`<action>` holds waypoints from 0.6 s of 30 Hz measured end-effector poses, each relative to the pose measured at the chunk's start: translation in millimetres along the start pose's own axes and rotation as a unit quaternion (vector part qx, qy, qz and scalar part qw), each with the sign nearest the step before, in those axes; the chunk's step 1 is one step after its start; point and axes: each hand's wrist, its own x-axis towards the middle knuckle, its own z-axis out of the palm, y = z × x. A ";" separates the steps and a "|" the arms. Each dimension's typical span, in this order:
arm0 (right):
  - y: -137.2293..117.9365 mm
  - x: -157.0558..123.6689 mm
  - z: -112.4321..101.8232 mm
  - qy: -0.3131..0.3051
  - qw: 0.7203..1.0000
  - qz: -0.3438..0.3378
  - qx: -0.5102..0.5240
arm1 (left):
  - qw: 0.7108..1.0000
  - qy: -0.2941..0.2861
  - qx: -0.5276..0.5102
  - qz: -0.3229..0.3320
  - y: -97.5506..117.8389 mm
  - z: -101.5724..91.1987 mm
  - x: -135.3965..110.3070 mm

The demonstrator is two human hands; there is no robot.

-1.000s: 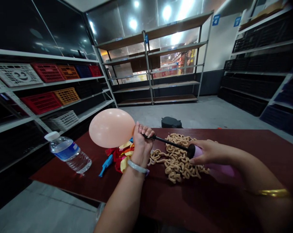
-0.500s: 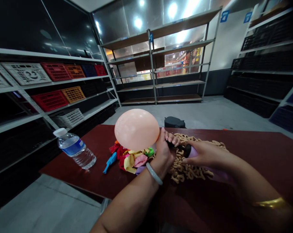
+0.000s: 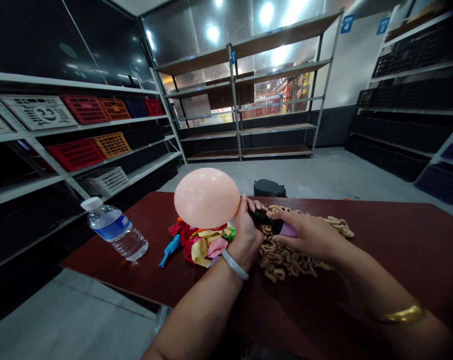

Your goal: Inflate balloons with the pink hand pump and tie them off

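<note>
A peach-coloured inflated balloon is at the end of my left hand, whose closed fingers hold its neck and the black front part of a hand pump. My right hand is closed around the purple body of the balloon pump, close to the left hand. Fingers hide much of the pump and the joint with the balloon. Beneath the inflated balloon lies a pile of limp, multicoloured balloons, with a blue one at its left edge. Tan curved pieces are heaped under and around my right hand.
A water bottle with a white cap stands on the left of the dark red table. Beyond the table's far edge is a black object. Shelves with coloured crates line the left; a metal rack stands behind.
My right hand has moved left towards my left hand, and the purple pump part behind it no longer shows. My left hand and the peach balloon have shifted slightly left.
</note>
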 end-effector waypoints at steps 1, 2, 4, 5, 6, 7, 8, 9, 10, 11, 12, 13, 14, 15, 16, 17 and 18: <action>0.2 0.2 -0.3 -0.003 1.000 0.002 -0.007 | 1.000 0.006 0.000 0.013 3.8 -1.3 2.9; 1.8 0.3 -1.0 -0.003 1.000 0.007 -0.016 | 1.000 0.013 0.000 0.027 7.8 -2.8 6.2; 10.6 -0.1 -4.5 0.003 0.999 0.021 -0.030 | 0.998 0.036 0.005 0.051 15.3 -6.1 12.5; 18.5 -0.8 -7.5 0.010 0.999 0.037 -0.036 | 0.997 0.049 0.010 0.057 18.1 -7.6 15.1; 28.9 -2.0 -11.2 0.019 0.997 0.061 -0.041 | 0.997 0.058 0.017 0.057 19.8 -8.7 17.0; 41.8 -3.8 -15.5 0.027 0.994 0.095 -0.044 | 0.996 0.065 0.025 0.050 20.5 -9.4 18.1; 56.8 -6.2 -20.1 0.041 0.987 0.147 -0.053 | 0.996 0.067 0.035 0.039 20.1 -9.8 18.7; 73.6 -9.3 -24.8 0.050 0.977 0.197 -0.061 | 0.997 0.065 0.045 0.025 18.9 -10.1 18.7; 91.4 -13.1 -28.9 0.057 0.967 0.238 -0.069 | 0.997 0.058 0.053 0.011 17.1 -10.1 18.4; 109.8 -17.6 -32.1 0.062 0.957 0.274 -0.074 | 0.997 0.050 0.059 -0.003 15.0 -10.2 17.8; 128.0 -22.7 -34.1 0.066 0.946 0.308 -0.075 | 0.997 0.040 0.063 -0.013 12.9 -10.4 17.2; 145.6 -28.1 -34.6 0.070 0.934 0.342 -0.075 | 0.997 0.031 0.065 -0.020 11.0 -10.6 16.6; 162.0 -33.6 -33.7 0.084 0.922 0.372 -0.067 | 0.997 0.022 0.067 -0.024 9.4 -10.9 16.0; 177.1 -38.8 -31.3 0.095 0.910 0.401 -0.056 | 0.997 0.014 0.069 -0.025 8.0 -11.3 15.4; 190.4 -43.5 -28.1 0.102 0.897 0.429 -0.044 | 0.997 0.005 0.072 -0.025 6.8 -11.6 14.8; 201.8 -47.4 -24.3 0.107 0.883 0.456 -0.036 | 0.997 -0.006 0.076 -0.023 5.7 -11.9 14.1; 210.8 -50.1 -20.6 0.114 0.871 0.477 -0.035 | 0.996 -0.020 0.082 -0.024 4.5 -12.1 13.4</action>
